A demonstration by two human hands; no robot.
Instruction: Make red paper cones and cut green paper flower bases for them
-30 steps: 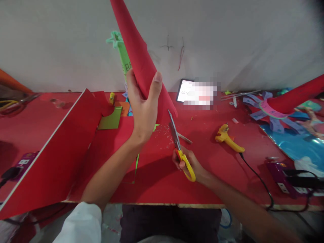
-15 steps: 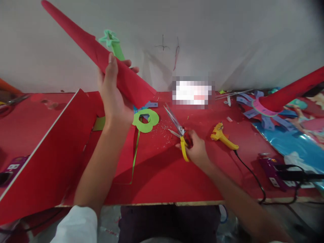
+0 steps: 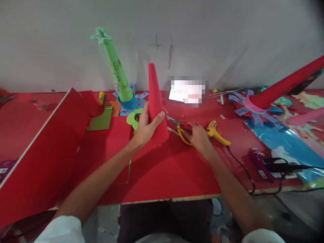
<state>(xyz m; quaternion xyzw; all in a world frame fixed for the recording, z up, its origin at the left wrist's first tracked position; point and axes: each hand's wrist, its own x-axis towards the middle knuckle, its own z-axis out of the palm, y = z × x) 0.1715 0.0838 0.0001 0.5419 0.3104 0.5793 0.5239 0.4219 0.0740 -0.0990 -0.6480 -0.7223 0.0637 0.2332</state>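
Note:
A red paper cone stands nearly upright, narrow end up, above the table. My left hand is wrapped around its lower part, thumb across the front. My right hand has its fingers closed on the handles of yellow-and-red scissors, held low over the table. Their blades point toward the cone, and the tips are partly hidden by it. Behind my left hand lies a green flower-shaped paper ring, partly covered. Just right of my right hand lies a yellow glue gun.
A green paper tower with a star top stands at the back. Left are a folded red board and a glue stick. A blurred bright screen leans by the wall. At right are another red cone and blue film.
My left hand has brought the red cone down and to the right, turning it from slanted to nearly upright. My right hand and the scissors have lowered slightly. The green tower is now in full view.

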